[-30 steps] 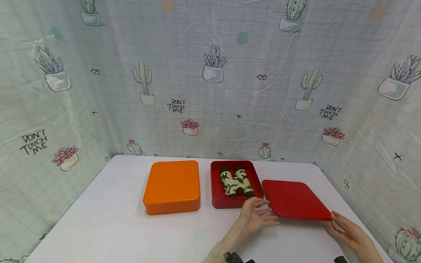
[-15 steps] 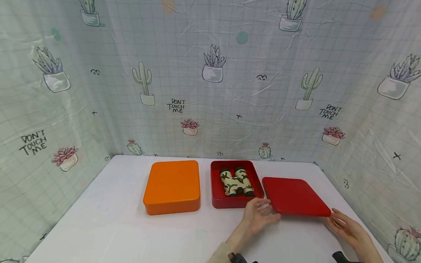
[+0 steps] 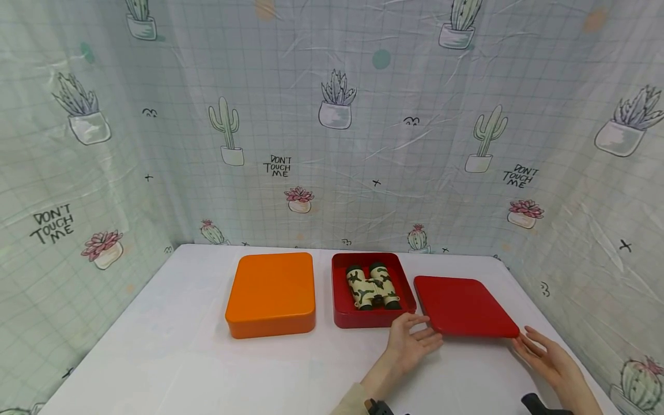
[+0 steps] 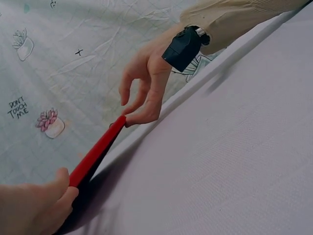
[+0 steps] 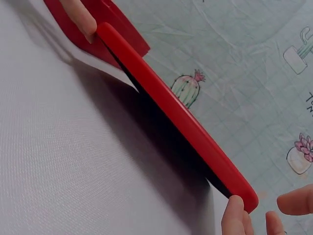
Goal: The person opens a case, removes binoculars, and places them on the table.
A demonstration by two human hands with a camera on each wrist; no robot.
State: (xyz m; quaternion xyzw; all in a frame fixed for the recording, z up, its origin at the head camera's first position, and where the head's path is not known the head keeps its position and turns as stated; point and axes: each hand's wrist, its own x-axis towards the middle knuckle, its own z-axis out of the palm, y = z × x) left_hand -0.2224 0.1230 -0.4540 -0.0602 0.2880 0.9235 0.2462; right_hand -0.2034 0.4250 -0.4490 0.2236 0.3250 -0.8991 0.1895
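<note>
A flat red lid [image 3: 467, 305] is tilted at the right of the table, its near edge raised over a dark shadow. My left hand [image 3: 407, 346] holds its near left corner, thumb [image 4: 62, 177] above and fingers below in the left wrist view. At the near right corner, fingertips of my right hand [image 3: 550, 360] touch the lid from beneath. Another right digit [image 5: 295, 200] stands apart from it in the right wrist view. Left of the lid sits a red box [image 3: 358, 320] without its cover. Camouflage-patterned binoculars [image 3: 370, 286] lie inside.
An orange box [image 3: 272, 294], its top covered, stands left of the red box. All of these are on a white table [image 3: 207, 369]. A curtain [image 3: 332, 155] printed with cacti hangs around the back and sides.
The lid has come down and tilted less, its near right corner shifting slightly left. My left hand has moved a little right; the right hand's digits have loosened at the corner.
</note>
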